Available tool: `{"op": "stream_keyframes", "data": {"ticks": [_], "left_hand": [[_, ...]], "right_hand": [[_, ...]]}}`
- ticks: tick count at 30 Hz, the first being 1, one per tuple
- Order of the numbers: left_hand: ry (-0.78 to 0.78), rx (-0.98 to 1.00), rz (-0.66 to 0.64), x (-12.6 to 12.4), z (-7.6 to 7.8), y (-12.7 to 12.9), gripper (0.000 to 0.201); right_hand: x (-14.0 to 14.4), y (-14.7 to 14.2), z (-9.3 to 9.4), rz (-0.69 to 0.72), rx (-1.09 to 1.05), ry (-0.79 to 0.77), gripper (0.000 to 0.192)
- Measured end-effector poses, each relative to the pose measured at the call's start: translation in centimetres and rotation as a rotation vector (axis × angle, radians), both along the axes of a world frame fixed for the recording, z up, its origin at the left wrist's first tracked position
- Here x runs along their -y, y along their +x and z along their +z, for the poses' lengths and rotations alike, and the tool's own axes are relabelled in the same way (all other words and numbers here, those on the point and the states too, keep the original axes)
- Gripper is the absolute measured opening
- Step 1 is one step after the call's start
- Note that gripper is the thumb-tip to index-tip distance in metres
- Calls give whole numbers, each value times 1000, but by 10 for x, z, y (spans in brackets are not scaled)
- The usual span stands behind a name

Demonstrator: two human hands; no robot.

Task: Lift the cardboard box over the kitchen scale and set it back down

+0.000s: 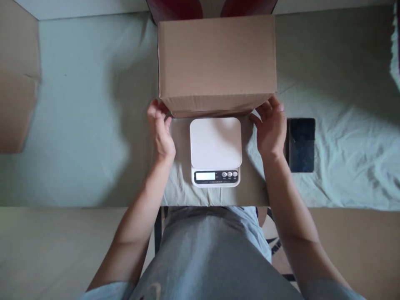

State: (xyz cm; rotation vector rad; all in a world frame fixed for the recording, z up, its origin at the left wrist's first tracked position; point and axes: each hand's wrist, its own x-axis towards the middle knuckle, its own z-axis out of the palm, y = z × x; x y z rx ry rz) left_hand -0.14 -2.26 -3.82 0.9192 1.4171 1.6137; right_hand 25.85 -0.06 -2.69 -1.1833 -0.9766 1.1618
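Observation:
A brown cardboard box [217, 58] stands at the middle of the cloth, its plain top facing up. My left hand [161, 129] is at the box's near left lower corner, fingers curled against it and partly hidden behind its edge. At the near right lower corner, my right hand [271, 125] grips in the same way, fingertips partly out of sight under the side. Between my wrists lies a white digital kitchen scale [215, 143] with nothing on its plate. Its small display is lit, but I cannot read it.
To the right of my right hand lies a dark, flat, phone-like object [301, 145]. Another cardboard box [18, 83] is at the far left. A pale green cloth [78, 104] covers the table up to its near edge. Something with dark red panels [175, 9] stands behind the middle box.

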Motion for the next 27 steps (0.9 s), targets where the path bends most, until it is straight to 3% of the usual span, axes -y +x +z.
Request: {"op": "stream_keyframes", "data": {"ticks": [4, 7, 13, 18, 24, 27], "left_hand": [[-52, 197, 94, -4, -2, -7, 47], [-59, 253, 107, -6, -3, -11, 40], [-30, 195, 110, -5, -10, -11, 42], [-1, 158, 60, -3, -12, -12, 59], [-5, 115, -9, -2, -17, -16, 45], [19, 82, -57, -1, -22, -17, 50]], "right_hand": [[-7, 11, -12, -50, -216, -70, 55], [-7, 15, -15, -57, -236, -78, 52], [-7, 14, -16, -45, -199, -55, 50], [-8, 15, -19, -69, -197, -52, 48], [-6, 11, -19, -56, -154, -32, 49], [-2, 4, -13, -43, -107, -25, 53]]}}
